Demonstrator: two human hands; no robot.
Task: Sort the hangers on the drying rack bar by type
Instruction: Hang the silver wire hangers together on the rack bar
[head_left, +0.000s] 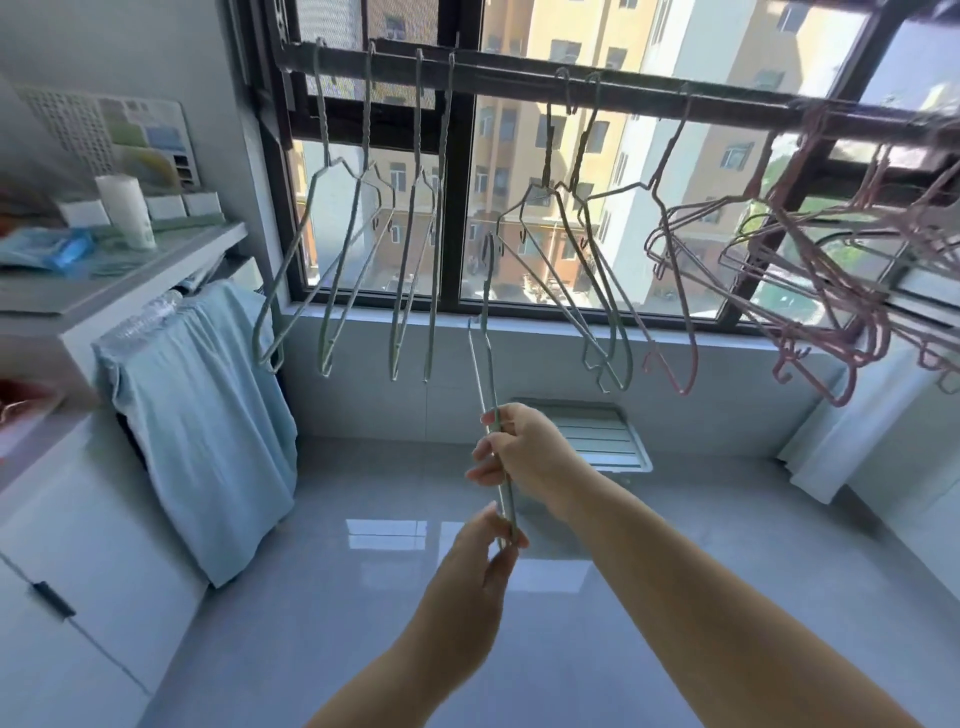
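A dark drying rack bar (519, 78) runs across the window near the top. Several green wire hangers (343, 249) hang on its left and middle part. Several pink hangers (810, 291) crowd the right end, one of them (670, 291) beside the green ones. A single green hanger (485, 338) is off the bar, seen edge-on below it. My right hand (524, 452) grips the middle of this hanger. My left hand (483, 561) pinches its lower end between thumb and fingers.
A white shelf unit (130, 280) with a bottle and packets stands at the left, with a light blue cloth (208, 415) draped over it. A white vent panel (602, 431) sits low on the wall under the window. Glossy grey floor lies below.
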